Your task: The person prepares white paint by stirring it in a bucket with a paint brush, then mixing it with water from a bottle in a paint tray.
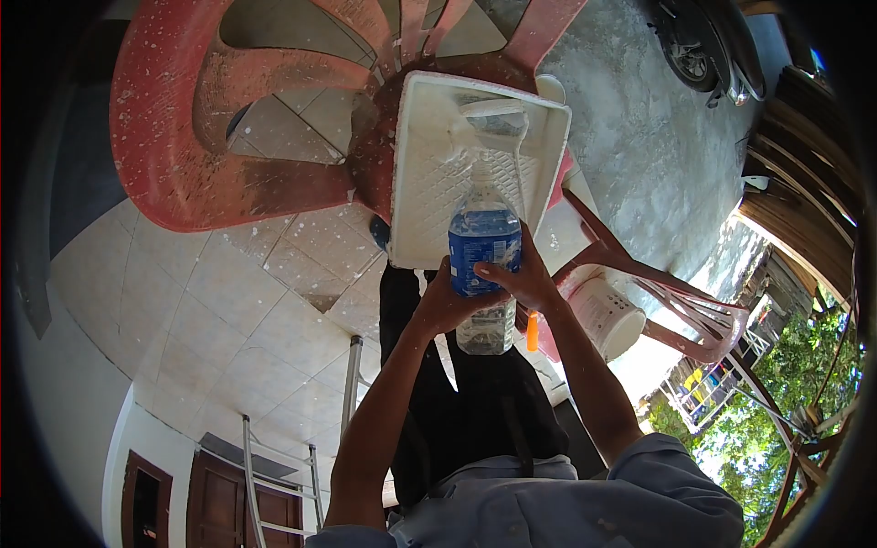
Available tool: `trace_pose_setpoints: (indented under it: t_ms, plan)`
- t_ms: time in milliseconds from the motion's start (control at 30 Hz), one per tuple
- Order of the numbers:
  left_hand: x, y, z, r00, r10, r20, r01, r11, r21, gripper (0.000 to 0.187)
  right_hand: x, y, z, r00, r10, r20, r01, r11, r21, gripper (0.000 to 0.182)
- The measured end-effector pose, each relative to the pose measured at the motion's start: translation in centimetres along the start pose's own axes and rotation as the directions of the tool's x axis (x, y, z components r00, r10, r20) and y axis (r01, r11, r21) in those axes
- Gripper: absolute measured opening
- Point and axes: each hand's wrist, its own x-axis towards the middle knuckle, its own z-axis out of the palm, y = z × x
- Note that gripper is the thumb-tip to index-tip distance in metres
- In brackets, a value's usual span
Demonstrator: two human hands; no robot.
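A clear plastic water bottle (487, 333) with a blue label is gripped in both hands, its neck pointing away from me over the paint tray. My left hand (457, 301) wraps its lower part from the left. On the other side, my right hand (527, 274) closes round the label, thumb across the front. The white paint tray (411, 183) has a ribbed slope with whitish wet paint and rests on a paint-spattered red plastic chair (169, 100). A paint roller (493, 111) with a thin wire frame lies at the tray's far end.
Below my right forearm shows an orange handle (533, 331). A white bucket (607, 315) sits by a second red chair (694, 338) at right. A metal ladder (254, 475) stands at lower left on the spattered tiles (237, 292). A motorbike (699, 55) is parked at far right.
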Motion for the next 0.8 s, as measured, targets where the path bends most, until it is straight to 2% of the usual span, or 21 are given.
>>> trace_pose_setpoints:
  t_ms: [567,800]
  plan:
    - [0.00,-0.25,0.09,1.000,-0.003,0.018,0.004,0.999,-0.035,0.104,-0.10,-0.20,0.01,1.000,0.000,0.005,0.000,0.999,-0.036,0.100]
    - [-0.38,0.61,0.12,1.000,-0.011,0.024,0.013,0.999,-0.052,0.103,-0.06,-0.19,-0.01,1.000,-0.009,0.002,0.010,0.994,-0.107,0.103]
